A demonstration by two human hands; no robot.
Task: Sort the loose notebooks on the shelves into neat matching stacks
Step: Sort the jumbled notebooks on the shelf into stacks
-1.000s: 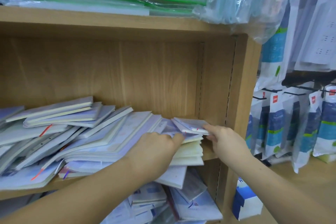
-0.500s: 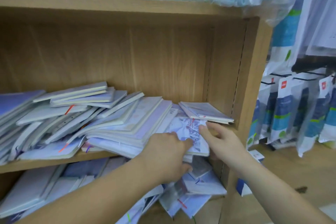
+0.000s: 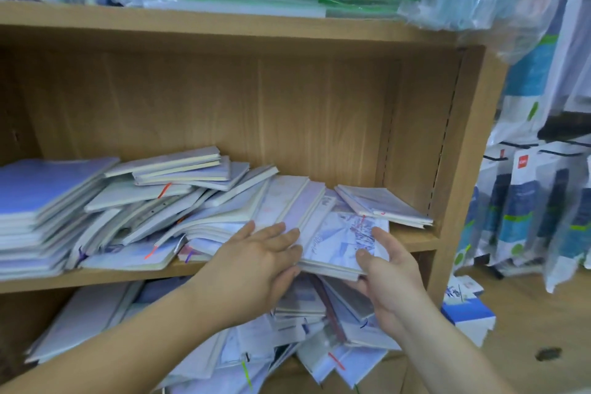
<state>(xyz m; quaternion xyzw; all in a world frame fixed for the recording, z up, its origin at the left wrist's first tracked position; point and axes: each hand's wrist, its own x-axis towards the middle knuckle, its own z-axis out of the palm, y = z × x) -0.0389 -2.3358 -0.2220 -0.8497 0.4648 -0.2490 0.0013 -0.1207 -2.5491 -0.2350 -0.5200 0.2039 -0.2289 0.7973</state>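
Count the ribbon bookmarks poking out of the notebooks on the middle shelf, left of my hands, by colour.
Orange ribbon bookmarks: 2
Purple ribbon bookmarks: 2
Total: 4 plainly visible among the loose pale notebooks there; others may be hidden in the pile.

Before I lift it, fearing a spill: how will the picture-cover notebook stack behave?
Picture-cover stack: probably stiff, being several bound books thick. Covers may slide apart; nothing binds them. Likely hefty for the right hand alone.
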